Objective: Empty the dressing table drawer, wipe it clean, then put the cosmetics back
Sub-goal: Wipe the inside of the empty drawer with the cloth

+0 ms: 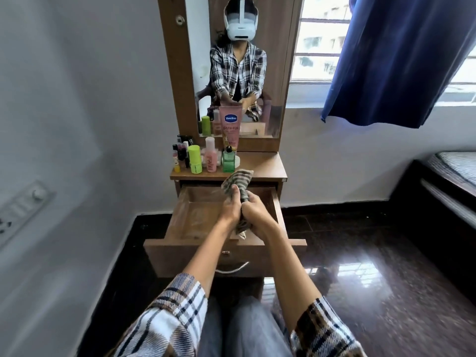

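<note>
Head view: left hand [231, 206] and right hand [253, 211] both clenched round striped cloth [238, 182], bunched between them above open drawer [180, 220]; cloth top flares beyond fingertips, tail hangs below palms; drawer floor bare, dusty streaks visible; cosmetics [203, 157] stand on tabletop [262, 167] beyond fingers, left of cloth.
Risk: upper cloth end close to green bottle [228, 161]; a swing could topple bottles; bunched cloth likely wipes patchily; corners may be missed.
</note>
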